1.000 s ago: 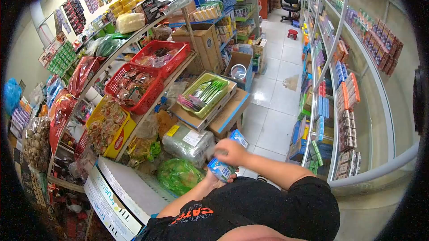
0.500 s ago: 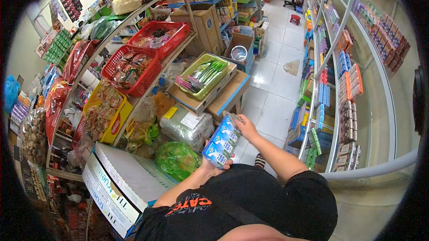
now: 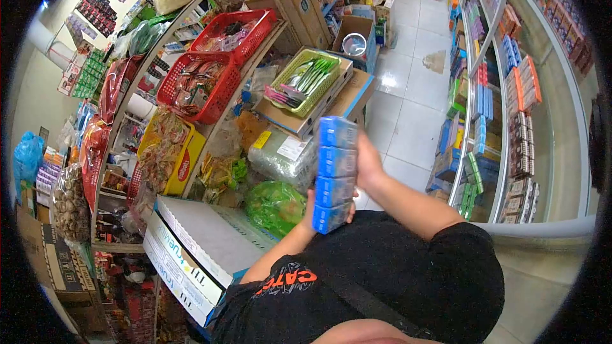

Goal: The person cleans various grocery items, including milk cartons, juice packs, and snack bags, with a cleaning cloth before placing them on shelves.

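Note:
A long shrink-wrapped pack of small blue boxes point(image 3: 334, 181) is held upright in front of my chest, its narrow blue side turned toward me. My left hand point(image 3: 311, 214) grips the lower end, fingertips showing at the right of the pack. Along the upper right side, my right hand point(image 3: 368, 161) is closed on it, its fingers partly hidden behind. Just left of the pack lie a plastic-wrapped bundle with a white label point(image 3: 280, 159) and a green plastic bag point(image 3: 271, 207).
Red baskets point(image 3: 223, 98) of packets and a yellow basket point(image 3: 186, 168) stand on the left shelving. A light green basket point(image 3: 319, 66) sits on cardboard ahead. A white carton point(image 3: 191, 261) is at lower left. Glass shelving point(image 3: 472, 108) lines the right, beside a tiled aisle point(image 3: 408, 114).
The pack has turned from showing its broad printed face to showing its narrow blue side, and stands more upright. Both hands keep hold of it. The view has shifted slightly.

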`<state>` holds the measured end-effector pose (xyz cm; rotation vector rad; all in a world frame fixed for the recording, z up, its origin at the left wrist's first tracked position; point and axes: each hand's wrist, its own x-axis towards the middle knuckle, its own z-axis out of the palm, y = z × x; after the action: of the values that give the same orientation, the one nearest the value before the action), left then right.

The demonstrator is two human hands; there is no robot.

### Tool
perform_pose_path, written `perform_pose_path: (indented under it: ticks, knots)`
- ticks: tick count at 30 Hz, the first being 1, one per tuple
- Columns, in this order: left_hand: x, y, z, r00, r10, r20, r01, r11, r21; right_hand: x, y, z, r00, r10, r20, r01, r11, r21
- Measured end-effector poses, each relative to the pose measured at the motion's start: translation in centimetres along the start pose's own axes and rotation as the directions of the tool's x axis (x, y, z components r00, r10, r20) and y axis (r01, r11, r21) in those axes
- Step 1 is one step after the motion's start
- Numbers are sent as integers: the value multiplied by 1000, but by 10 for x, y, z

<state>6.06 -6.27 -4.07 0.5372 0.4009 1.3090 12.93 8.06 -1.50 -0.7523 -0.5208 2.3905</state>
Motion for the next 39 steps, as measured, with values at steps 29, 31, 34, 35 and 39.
perform_pose_path:
  ticks: [29,31,34,35,39]
  knots:
    - [5,67,15,476,667,-573,-191,714,673,-16,17,4,889,-198,413,446,577,-684]
    - [4,72,10,498,704,-505,-261,678,687,-10,25,-3,892,-135,431,395,695,-600]
    - [0,74,21,593,627,-506,-176,714,678,-6,26,4,955,-165,247,252,889,-382]
    - [-4,73,22,627,589,-509,-109,714,692,-6,21,8,975,-175,137,208,938,-277]
    - [-9,62,26,819,342,-460,93,712,696,11,-42,21,940,103,324,-169,969,180]
